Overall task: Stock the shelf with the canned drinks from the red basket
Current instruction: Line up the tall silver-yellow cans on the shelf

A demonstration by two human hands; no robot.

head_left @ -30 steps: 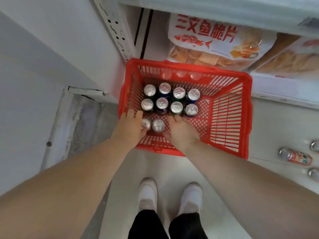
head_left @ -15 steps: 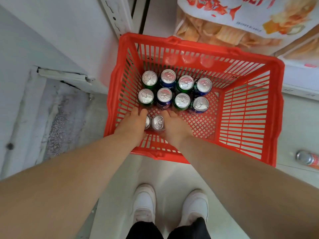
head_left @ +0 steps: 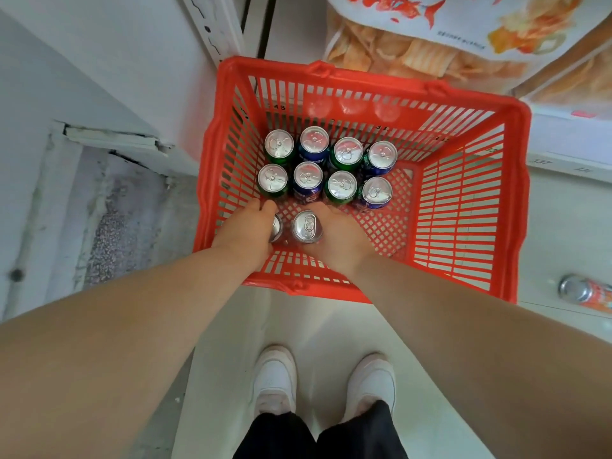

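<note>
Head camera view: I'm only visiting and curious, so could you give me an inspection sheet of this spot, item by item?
Surface: pale floor; the red basket stands on it.
Job's things: eight upright cans, green and blue, in two rows of four towards the basket's far left; two more nearer the person.
Clutter: orange can outside the basket at the right edge; standing or lying, cannot tell.
Hands: left hand grips the half-hidden can; right hand grips the front can.
Cables: nothing seen.
Surroundings: snack bags on a low shelf beyond the basket; shelf upright; cracked skirting at left; white shoes.
</note>
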